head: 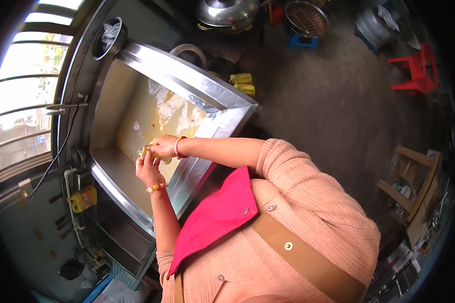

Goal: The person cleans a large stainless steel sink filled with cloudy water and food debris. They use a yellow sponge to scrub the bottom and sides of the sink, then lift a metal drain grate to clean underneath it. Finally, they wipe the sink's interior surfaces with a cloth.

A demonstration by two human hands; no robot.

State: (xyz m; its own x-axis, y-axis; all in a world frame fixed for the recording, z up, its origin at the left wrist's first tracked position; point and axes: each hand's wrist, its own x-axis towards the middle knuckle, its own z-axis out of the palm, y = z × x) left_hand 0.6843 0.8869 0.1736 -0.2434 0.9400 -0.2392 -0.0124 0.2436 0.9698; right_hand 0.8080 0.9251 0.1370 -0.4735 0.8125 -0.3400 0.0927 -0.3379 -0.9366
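Over a stainless-steel sink (227,121) my two hands meet. My left hand (149,169), with a beaded bracelet at its wrist, grips a small pale yellow item (145,152) by its fingertips. From the other side my right hand (166,146), also wearing a bracelet, closes on the same item. Its kind is too small to tell, and fingers cover part of it. A pale rounded piece shows just below my right hand. White and yellowish scraps (170,106) lie wet on the sink floor beyond the hands.
A metal bowl (122,38) holding a clear plastic bag sits at the sink's far left corner. A faucet (55,110) is by the barred window. Yellow bottles (242,78) stand on the floor beyond the sink. A red plastic chair (417,72) stands at the right.
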